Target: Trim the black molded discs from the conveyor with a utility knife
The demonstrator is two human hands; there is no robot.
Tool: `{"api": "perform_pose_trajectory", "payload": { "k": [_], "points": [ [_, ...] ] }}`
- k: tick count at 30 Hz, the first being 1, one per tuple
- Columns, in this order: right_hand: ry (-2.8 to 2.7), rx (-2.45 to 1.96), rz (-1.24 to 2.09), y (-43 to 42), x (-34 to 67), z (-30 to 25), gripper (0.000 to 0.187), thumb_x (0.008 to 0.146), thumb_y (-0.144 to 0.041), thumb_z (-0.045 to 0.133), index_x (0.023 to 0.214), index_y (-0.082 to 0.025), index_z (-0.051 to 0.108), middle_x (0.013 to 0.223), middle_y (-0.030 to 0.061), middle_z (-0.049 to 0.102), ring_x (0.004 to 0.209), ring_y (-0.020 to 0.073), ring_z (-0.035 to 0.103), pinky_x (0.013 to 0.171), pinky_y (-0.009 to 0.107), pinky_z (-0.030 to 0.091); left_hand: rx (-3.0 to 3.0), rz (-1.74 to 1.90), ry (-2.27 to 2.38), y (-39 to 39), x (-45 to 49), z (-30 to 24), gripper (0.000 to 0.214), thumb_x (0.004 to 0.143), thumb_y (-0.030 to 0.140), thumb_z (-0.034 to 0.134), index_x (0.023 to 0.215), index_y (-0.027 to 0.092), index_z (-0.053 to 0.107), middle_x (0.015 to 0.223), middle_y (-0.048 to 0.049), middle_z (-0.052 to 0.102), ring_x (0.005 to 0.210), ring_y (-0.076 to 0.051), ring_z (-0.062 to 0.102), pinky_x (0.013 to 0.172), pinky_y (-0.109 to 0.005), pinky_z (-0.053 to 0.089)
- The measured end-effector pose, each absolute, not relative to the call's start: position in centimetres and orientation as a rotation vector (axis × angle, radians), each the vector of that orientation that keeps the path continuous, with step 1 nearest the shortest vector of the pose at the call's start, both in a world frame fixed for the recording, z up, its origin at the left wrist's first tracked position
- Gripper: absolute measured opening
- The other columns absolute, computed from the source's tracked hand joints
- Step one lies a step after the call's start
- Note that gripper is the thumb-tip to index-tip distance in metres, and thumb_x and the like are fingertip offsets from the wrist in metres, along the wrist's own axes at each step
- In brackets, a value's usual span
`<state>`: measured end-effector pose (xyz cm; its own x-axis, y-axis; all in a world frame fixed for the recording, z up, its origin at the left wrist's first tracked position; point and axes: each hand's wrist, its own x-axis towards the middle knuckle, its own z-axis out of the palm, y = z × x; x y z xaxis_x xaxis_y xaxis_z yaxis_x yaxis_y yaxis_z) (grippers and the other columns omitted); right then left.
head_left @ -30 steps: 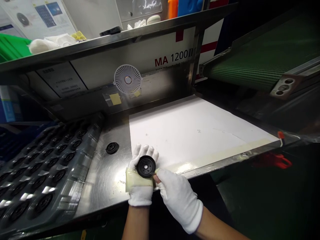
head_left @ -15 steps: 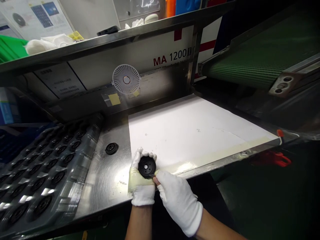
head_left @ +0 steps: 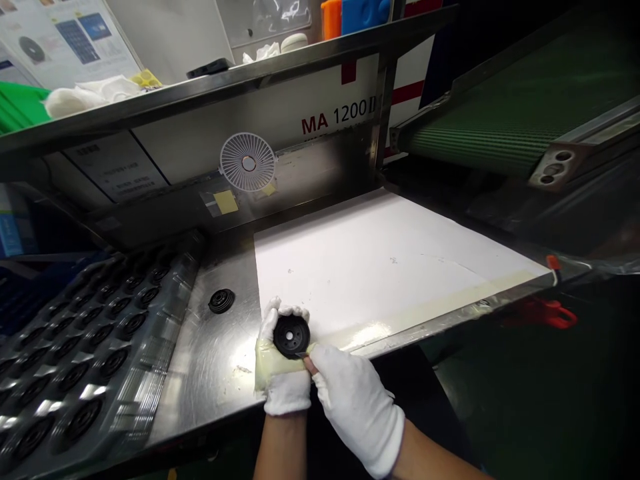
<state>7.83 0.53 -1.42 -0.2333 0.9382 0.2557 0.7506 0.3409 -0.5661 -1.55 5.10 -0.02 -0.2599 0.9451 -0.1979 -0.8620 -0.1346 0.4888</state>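
My left hand (head_left: 281, 373), in a white glove with tape round the palm, is closed on a round black disc (head_left: 291, 336) with a centre hole, held upright over the steel bench's front edge. My right hand (head_left: 355, 407), also white-gloved, is pinched on a small thin tool (head_left: 301, 354) whose tip touches the disc's lower rim. A second black disc (head_left: 221, 301) lies flat on the steel bench (head_left: 210, 360) to the left. A white sheet (head_left: 380, 267) covers the bench just beyond my hands.
A clear plastic tray (head_left: 85, 347) with several black discs in its pockets fills the left. A small white fan (head_left: 248, 162) hangs on the back panel under a steel shelf (head_left: 225, 80). A green conveyor belt (head_left: 505, 113) slopes at the right. Red-handled tool (head_left: 550, 310) below the bench edge.
My left fingers have curled tighter round the disc. Both hands stay near the bench's front edge; the view has shifted slightly.
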Motion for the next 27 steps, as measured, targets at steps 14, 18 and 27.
{"api": "perform_pose_trajectory", "payload": {
  "k": [14,18,27],
  "points": [
    [-2.009,-1.397,0.594,0.6,8.7,-1.0,0.019,0.088,-0.021,0.038,0.071,-0.021,0.048,0.062,-0.0027,0.052,0.054,0.0130,0.046,0.052,0.026,0.026,0.074,1.614,0.733,5.0,-1.9,1.0,0.011,0.073,0.019,0.058,0.082,0.015,0.061,0.068,-0.0010,0.054,0.065,-0.013,0.054,0.063,-0.028,0.049],
    [-1.898,-1.295,0.906,0.3,9.0,0.1,0.026,0.090,-0.029,0.033,0.069,-0.021,0.045,0.062,-0.0025,0.051,0.055,0.0130,0.045,0.051,0.025,0.029,0.025,1.611,0.720,5.3,-2.3,1.0,0.007,0.072,0.016,0.058,0.079,0.015,0.060,0.068,-0.0002,0.054,0.066,-0.012,0.055,0.067,-0.029,0.050],
    [-1.371,-1.037,1.485,0.6,10.9,0.8,0.044,0.088,-0.057,0.035,0.069,-0.019,0.046,0.052,-0.0050,0.042,0.047,0.0089,0.038,0.050,0.022,0.033,0.019,1.649,0.845,5.1,-4.0,0.0,0.007,0.072,0.014,0.058,0.078,0.016,0.060,0.075,-0.0036,0.062,0.075,-0.016,0.061,0.075,-0.034,0.053]
  ]
}}
